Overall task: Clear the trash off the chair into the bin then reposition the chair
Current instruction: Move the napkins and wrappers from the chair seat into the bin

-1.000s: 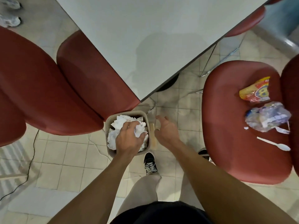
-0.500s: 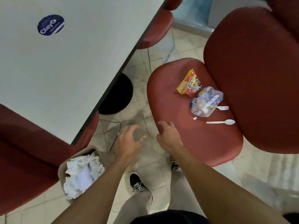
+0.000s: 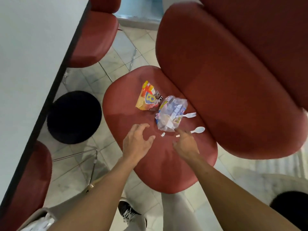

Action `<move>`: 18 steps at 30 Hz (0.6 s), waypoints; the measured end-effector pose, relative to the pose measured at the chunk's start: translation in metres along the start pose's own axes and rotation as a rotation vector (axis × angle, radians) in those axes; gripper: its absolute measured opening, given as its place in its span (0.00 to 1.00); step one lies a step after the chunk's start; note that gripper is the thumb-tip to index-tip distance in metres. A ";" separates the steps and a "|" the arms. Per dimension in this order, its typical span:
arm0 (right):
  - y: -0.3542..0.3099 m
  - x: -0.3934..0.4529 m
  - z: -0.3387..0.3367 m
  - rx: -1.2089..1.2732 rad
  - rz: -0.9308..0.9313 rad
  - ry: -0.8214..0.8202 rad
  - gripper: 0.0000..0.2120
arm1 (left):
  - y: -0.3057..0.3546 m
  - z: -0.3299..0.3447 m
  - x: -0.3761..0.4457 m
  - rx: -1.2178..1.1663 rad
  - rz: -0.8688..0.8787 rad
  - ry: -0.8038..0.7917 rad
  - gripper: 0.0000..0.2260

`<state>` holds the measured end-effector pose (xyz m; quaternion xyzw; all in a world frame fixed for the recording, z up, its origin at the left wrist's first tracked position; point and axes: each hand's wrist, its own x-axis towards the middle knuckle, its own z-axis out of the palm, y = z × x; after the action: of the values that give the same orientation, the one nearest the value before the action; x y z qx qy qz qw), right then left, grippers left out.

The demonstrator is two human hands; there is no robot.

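A red chair seat (image 3: 150, 164) carries a yellow wrapper (image 3: 147, 97), a clear bag (image 3: 170, 116) touching it, a fork (image 3: 190, 115), a spoon (image 3: 199, 130) and two scraps (image 3: 162, 134).

Both bare forearms are reaching forward from the near edge, side by side. Left hand (image 3: 136, 140) is hovering palm down, fingers (image 3: 141, 126) spread and loosely bent, thumb sticking out to the right, holding nothing. Right hand (image 3: 186, 143) is extending a bit farther, fingers pointing forward, slightly blurred, also gripping nothing. Hands are staying apart, not touching.
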<state>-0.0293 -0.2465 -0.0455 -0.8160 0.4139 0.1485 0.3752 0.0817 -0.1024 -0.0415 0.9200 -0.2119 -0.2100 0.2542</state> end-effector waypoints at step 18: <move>0.045 0.129 0.002 0.048 -0.056 -0.032 0.50 | 0.012 0.066 0.163 0.233 0.088 0.100 0.27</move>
<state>0.0146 -0.3349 -0.1399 -0.8155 0.3884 0.1408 0.4053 0.1796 -0.2184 -0.1320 0.9424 -0.2622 -0.1265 0.1648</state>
